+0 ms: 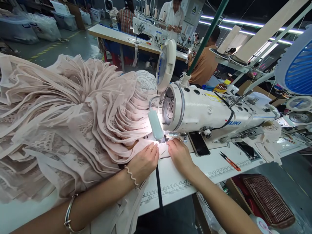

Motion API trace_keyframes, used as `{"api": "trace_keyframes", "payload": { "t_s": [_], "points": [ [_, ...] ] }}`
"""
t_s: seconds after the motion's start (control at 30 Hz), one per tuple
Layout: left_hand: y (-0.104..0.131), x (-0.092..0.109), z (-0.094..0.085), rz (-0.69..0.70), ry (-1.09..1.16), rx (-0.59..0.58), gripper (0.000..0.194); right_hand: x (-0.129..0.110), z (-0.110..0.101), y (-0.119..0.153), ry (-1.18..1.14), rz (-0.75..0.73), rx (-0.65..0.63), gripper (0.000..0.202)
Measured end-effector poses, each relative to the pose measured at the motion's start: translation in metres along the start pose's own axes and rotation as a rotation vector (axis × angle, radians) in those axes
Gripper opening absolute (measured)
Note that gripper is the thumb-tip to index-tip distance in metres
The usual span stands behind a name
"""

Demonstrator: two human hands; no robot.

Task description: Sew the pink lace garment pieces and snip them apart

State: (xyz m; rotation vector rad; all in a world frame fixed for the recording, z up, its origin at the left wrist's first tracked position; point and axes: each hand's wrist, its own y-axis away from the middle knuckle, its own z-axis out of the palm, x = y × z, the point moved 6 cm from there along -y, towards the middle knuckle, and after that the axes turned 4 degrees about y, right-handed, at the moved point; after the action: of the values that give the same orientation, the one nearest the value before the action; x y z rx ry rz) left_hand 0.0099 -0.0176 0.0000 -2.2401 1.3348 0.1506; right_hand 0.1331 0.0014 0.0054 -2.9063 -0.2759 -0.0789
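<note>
My left hand [145, 160], with a ring and bracelets on its arm, is closed on a pale pink fabric piece [139, 146] just in front of the sewing machine's needle area. Close to its right, my right hand [179, 155] has its fingertips pinched at the fabric's edge beside the presser foot. The white sewing machine [200, 105] stands over both hands. A small pale green lamp [156, 125] hangs in front of the needle, hiding part of it, and lights the cloth brightly. A large heap of pale pink lace garment pieces [80, 120] lies left of the machine.
A phone [199, 144] and orange-handled thread snips [230, 161] lie right of my right hand. Ruler tape [168, 189] runs along the table front. A blue fan [298, 65] is at upper right. Other people work behind, one in an orange top [203, 65].
</note>
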Motion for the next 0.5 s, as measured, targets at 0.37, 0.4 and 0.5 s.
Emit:
{"api": "trace_keyframes", "payload": {
  "t_s": [0.37,0.4,0.5],
  "points": [
    [-0.001,-0.014,-0.003,-0.121,0.217,0.034,0.038,-0.009,0.004,-0.026,0.025,0.091,-0.281,0.024],
    [0.000,-0.021,-0.003,-0.188,0.285,0.065,0.040,-0.011,0.006,-0.024,0.002,0.097,-0.253,0.024],
    [0.005,-0.034,-0.003,-0.310,0.554,0.125,0.053,-0.010,0.011,-0.017,-0.041,0.140,-0.190,0.017]
  ]
}}
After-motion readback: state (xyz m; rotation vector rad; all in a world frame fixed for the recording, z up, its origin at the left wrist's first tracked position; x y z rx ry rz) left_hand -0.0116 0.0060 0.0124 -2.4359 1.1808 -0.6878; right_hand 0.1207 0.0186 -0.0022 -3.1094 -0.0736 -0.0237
